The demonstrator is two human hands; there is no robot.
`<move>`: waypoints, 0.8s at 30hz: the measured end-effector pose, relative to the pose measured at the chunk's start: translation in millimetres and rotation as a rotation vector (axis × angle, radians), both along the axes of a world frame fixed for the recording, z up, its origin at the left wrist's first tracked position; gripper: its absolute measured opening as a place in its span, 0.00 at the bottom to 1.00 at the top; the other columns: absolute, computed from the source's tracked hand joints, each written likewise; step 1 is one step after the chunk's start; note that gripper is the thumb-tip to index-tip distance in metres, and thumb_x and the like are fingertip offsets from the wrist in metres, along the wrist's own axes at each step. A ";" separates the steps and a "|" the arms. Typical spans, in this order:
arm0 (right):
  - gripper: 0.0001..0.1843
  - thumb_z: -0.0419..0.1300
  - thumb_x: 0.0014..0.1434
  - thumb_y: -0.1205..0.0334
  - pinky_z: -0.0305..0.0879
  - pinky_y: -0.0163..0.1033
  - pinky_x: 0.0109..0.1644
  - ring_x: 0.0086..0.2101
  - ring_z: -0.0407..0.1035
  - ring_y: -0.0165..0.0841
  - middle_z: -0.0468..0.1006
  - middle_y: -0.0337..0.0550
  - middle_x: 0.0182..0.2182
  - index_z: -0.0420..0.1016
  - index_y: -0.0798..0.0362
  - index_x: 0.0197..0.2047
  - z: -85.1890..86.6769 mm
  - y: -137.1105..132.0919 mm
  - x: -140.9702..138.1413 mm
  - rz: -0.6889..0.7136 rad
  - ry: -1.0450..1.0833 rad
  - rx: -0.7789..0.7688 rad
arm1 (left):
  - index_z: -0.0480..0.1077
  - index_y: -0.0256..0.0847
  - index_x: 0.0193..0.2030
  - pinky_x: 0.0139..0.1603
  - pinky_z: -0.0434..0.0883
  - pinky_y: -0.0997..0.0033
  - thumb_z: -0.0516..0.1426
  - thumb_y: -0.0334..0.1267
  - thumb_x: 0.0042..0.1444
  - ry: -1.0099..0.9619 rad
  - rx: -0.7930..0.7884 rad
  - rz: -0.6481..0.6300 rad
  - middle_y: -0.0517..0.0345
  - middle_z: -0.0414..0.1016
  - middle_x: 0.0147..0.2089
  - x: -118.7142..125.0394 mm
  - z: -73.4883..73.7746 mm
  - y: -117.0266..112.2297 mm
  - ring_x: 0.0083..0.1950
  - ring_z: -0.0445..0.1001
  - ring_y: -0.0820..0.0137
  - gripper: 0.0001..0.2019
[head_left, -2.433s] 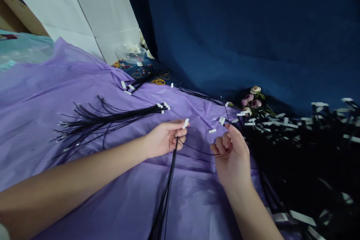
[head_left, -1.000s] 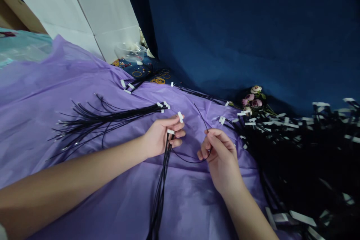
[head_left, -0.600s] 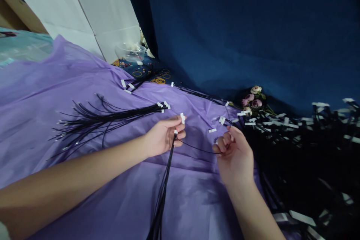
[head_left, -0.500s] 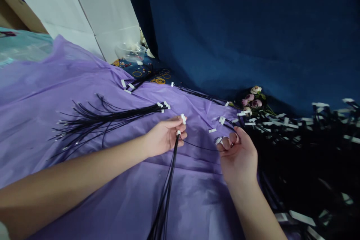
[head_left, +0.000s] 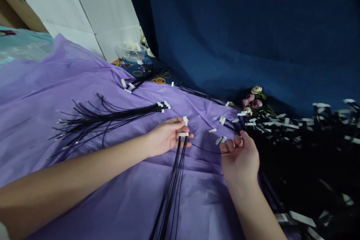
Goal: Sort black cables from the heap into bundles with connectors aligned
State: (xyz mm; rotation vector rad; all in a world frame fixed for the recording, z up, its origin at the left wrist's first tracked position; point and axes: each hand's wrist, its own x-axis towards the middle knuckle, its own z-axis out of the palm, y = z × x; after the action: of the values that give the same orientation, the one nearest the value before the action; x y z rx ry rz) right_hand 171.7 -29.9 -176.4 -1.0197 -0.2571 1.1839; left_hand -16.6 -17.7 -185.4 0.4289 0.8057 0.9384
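Observation:
My left hand (head_left: 164, 137) is closed, pinching a small white connector (head_left: 185, 120) between thumb and forefinger. A second white connector (head_left: 183, 134) lies against its lower fingers, with a bunch of black wires (head_left: 171, 180) hanging down from it. To the right, my right hand (head_left: 240, 161) has curled fingers. One thin black wire (head_left: 206, 151) runs from the left fingers to the right ones, which appear to grip it. Just beyond the right fingers lie loose white connectors (head_left: 221, 140) and a connector with black wires (head_left: 222, 120).
A bundle of connector-ended black wires (head_left: 118, 116) lies on the purple cloth (head_left: 92, 71). At right is a large dark heap of wires (head_left: 298, 165) with white connectors. Artificial flowers (head_left: 254, 99), rubber bands (head_left: 160, 80) and a clear bowl (head_left: 131, 51) sit near the blue curtain (head_left: 239, 26).
The connector with the hanging wires has turned from end-on to broadside in my left hand, and its wires have spread. Both hands have shifted slightly; the right one moved a little right and down.

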 end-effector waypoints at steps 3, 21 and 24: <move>0.13 0.60 0.49 0.62 0.46 0.31 0.19 0.15 0.46 0.19 0.53 0.25 0.19 0.56 0.51 0.28 1.8 -0.1 -2.0 0.044 -0.001 -0.001 | 0.70 0.45 0.32 0.35 0.70 0.63 0.59 0.35 0.55 -0.034 0.021 -0.014 0.57 0.69 0.29 0.4 -2.2 -0.5 0.36 0.72 0.64 0.02; 0.15 0.65 0.48 0.57 0.44 0.30 0.18 0.15 0.46 0.19 0.54 0.25 0.19 0.61 0.51 0.30 3.9 -3.0 -8.6 0.185 0.018 0.034 | 0.66 0.38 0.33 0.22 0.64 0.78 0.56 0.34 0.58 -0.096 -0.026 -0.097 0.64 0.57 0.25 -3.4 -1.9 2.8 0.25 0.67 0.75 0.04; 0.16 0.66 0.48 0.56 0.44 0.30 0.18 0.16 0.46 0.20 0.54 0.25 0.18 0.61 0.51 0.29 5.2 -4.0 -10.1 0.208 0.000 0.032 | 0.66 0.39 0.33 0.21 0.63 0.78 0.57 0.34 0.58 -0.090 -0.003 -0.113 0.64 0.58 0.26 -3.9 -1.5 2.4 0.25 0.66 0.75 0.04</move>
State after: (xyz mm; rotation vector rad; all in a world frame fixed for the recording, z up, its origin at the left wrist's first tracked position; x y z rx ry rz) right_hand 161.5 -33.9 -171.2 -0.9819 -0.3888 1.3632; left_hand -20.5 -15.3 -186.9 0.4224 0.6939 0.8453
